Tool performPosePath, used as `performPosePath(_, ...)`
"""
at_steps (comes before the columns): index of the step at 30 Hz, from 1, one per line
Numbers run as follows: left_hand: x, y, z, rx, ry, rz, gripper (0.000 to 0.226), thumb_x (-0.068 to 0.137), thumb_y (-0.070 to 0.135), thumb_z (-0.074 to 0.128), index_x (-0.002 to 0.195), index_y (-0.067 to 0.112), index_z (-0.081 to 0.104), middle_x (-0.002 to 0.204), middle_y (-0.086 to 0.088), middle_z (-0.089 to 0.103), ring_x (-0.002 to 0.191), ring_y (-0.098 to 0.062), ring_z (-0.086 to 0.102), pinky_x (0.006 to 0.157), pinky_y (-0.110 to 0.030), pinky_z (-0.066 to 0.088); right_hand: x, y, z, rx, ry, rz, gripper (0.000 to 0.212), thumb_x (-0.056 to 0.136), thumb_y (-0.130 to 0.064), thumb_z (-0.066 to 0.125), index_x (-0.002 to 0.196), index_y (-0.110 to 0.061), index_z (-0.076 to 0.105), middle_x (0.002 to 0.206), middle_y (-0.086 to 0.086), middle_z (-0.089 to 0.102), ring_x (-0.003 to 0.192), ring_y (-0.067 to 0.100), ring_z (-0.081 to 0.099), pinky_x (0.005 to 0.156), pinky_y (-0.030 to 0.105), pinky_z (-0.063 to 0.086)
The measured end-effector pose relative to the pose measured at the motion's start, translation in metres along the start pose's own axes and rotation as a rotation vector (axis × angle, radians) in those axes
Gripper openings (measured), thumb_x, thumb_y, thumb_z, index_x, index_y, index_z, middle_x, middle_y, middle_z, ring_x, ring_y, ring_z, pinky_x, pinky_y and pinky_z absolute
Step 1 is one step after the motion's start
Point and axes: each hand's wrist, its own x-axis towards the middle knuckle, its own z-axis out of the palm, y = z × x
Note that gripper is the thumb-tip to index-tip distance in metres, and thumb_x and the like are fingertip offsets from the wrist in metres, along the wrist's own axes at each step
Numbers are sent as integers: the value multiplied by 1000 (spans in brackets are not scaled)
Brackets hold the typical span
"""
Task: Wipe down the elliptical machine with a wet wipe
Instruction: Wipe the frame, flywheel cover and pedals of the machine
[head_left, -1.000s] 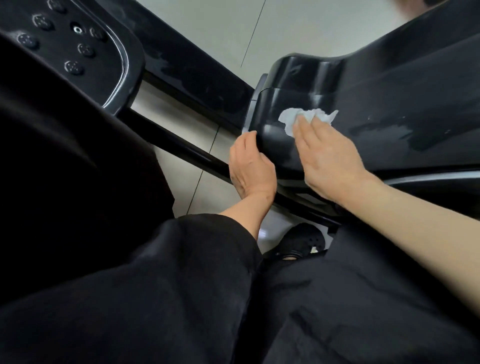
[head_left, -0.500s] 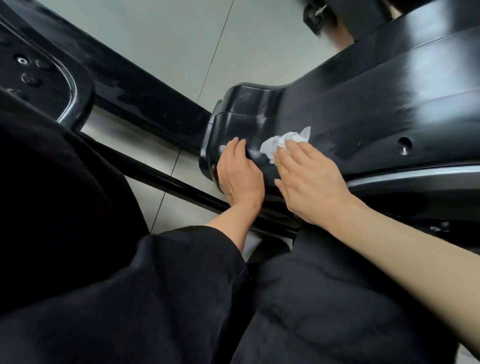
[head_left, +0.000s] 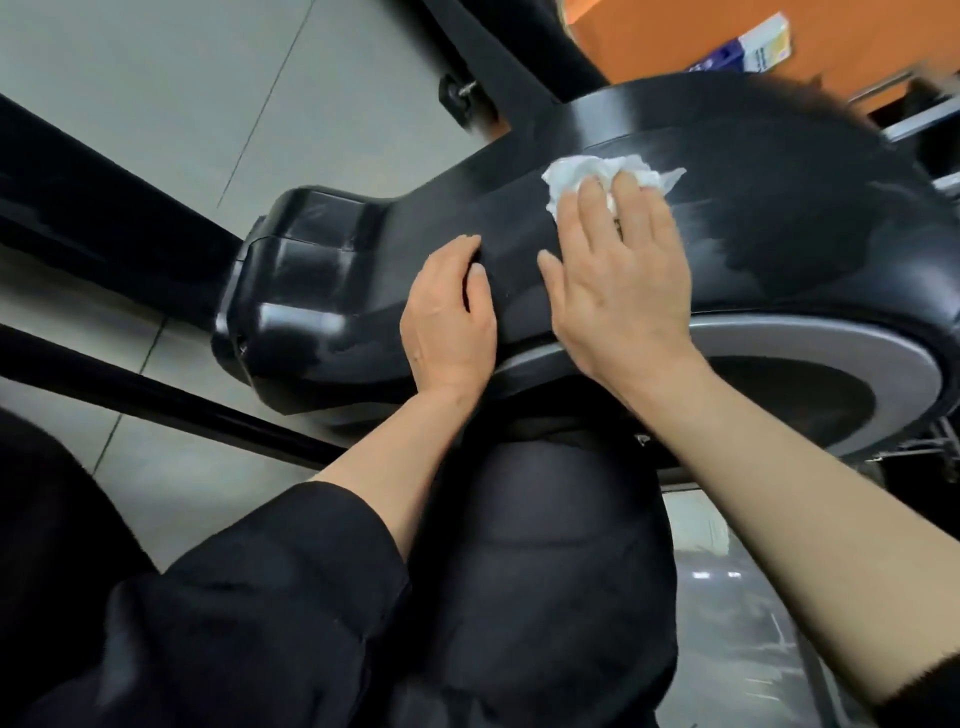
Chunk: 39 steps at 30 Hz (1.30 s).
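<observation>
The elliptical machine's glossy black housing (head_left: 779, 223) fills the middle and right of the head view, with a grey ring (head_left: 857, 353) around its flywheel cover below. My right hand (head_left: 623, 291) lies flat on the housing and presses a crumpled white wet wipe (head_left: 582, 176) under its fingertips. Damp streaks show on the plastic to the right of the wipe. My left hand (head_left: 449, 322) rests on the housing just left of the right hand, fingers curled against the surface and holding nothing.
Black frame bars (head_left: 156, 400) run diagonally across the grey tiled floor (head_left: 182, 93) at left. The housing's boxy end (head_left: 306, 291) sticks out leftward. An orange surface (head_left: 675, 31) with a box sits at top right. My black clothing fills the bottom.
My right hand slid the wipe up and to the right along the housing, away from its boxy end. My left hand followed to the right. The view swung toward the flywheel cover.
</observation>
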Motion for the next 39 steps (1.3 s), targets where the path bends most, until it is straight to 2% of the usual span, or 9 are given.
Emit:
performPosePath(4,-1,13,5,-36,-61,98,37,93,20,42,118,10,67,121,1,67,113,-14,60,96,-14,39,-24,0,3,78,14,-276,54,102,-38,33,137,0,50,140,19,51,129,42,46,111,49,32)
performPosePath(10,3,27,3,-45,-92,45,37,93,9,45,126,12,61,125,3,64,114,-12,57,95,-8,33,-16,59,-12,38,-14,248,57,104,-40,20,132,-1,51,132,18,54,121,41,47,99,48,38)
performPosePath(15,14,38,1,-132,-201,-28,39,95,6,44,131,14,57,130,5,60,120,-11,55,104,-22,39,-30,26,-5,128,10,-176,53,103,-41,35,136,-4,53,138,17,53,127,41,47,109,48,35)
performPosePath(20,34,54,-4,-177,-411,-49,45,94,1,42,136,16,51,138,5,54,129,-10,48,112,-27,34,5,67,-10,86,-50,355,57,104,-39,17,127,-7,58,127,15,59,116,40,51,97,49,41)
performPosePath(25,44,64,-3,-161,-550,43,49,93,-1,44,137,21,49,138,9,52,127,-6,46,102,-16,32,11,39,-5,202,-125,-82,49,103,-36,27,133,-9,55,135,14,55,122,40,47,105,49,37)
performPosePath(28,49,71,4,-37,-604,191,48,95,6,52,141,18,45,143,8,47,133,-9,41,108,-22,30,13,93,-1,185,-115,257,49,102,-38,27,128,-10,59,129,10,59,112,36,53,89,47,46)
performPosePath(30,46,81,10,17,-640,292,48,95,10,54,142,17,44,145,6,45,135,-11,39,112,-26,29,-1,113,0,209,-87,438,52,103,-41,24,130,-11,57,131,10,58,116,38,52,89,48,46)
performPosePath(36,32,115,28,24,-673,501,37,92,11,56,127,18,52,128,9,57,118,-10,49,113,-25,22,-23,103,-5,359,-1,185,55,104,-41,20,131,-10,57,137,6,55,122,32,46,96,40,38)
performPosePath(39,36,118,35,169,-674,601,37,91,12,58,128,16,54,136,6,53,128,-11,43,119,-33,11,-32,161,13,393,-3,554,58,100,-44,13,117,-10,58,118,7,62,106,32,52,85,43,40)
